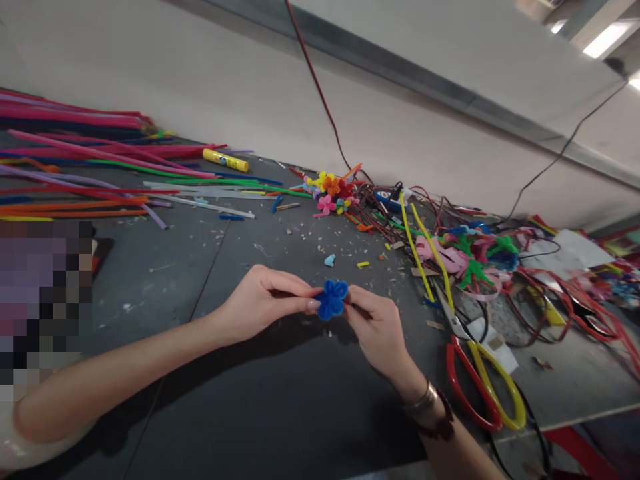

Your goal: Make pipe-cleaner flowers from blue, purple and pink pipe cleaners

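- Pink, purple, orange and green pipe cleaners [75,157] lie in long, loose strands across the far left of the dark grey surface [150,280], with a yellow glue stick [225,160] just past their right side.
- At the left edge, a pixelated patch [40,300] hides whatever is there.
- The person's left hand [263,303] reaches in from the lower left, its fingers closed in a pinch on the flower's left side.
- A blue pipe-cleaner flower [331,299] sits between the two hands, held above the surface. It looks roughly round, with no clear long axis, and neither hand is plainly nearer. Fingers cover its edges, and its back is hidden, so I can't tell whether it has a stem.
- The right hand [377,327] is curled closed on the flower's right side, with a metal bangle [421,400] on its wrist.
- Farther off, a bunch of multicoloured pipe-cleaner flowers [327,193] lies beside tangled dark red wires [385,217].
- To the right of the right hand, scissors with red and yellow handles [483,390] rest on the surface, below a heap of pipe-cleaner shapes [470,257].
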Demonstrator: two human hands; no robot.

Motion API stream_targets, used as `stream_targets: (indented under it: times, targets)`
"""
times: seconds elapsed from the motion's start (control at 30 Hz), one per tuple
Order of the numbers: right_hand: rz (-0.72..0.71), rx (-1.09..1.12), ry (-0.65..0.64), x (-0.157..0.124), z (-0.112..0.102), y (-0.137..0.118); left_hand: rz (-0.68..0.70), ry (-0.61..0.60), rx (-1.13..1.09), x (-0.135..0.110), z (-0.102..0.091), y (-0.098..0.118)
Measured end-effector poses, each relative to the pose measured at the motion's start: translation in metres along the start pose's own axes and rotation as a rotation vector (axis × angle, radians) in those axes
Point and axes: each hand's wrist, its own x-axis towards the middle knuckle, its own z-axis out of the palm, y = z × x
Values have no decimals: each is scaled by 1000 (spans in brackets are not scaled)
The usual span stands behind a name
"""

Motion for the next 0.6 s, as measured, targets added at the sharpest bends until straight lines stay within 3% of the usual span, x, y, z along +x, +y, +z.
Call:
stream_targets:
  times: [0.4,0.6]
  targets:
    - [16,6,-5,0,0,-1,-31,22,-2,2,-1,1]
    - [1,27,99,0,0,1,-269,-46,-361,6,-1,-5]
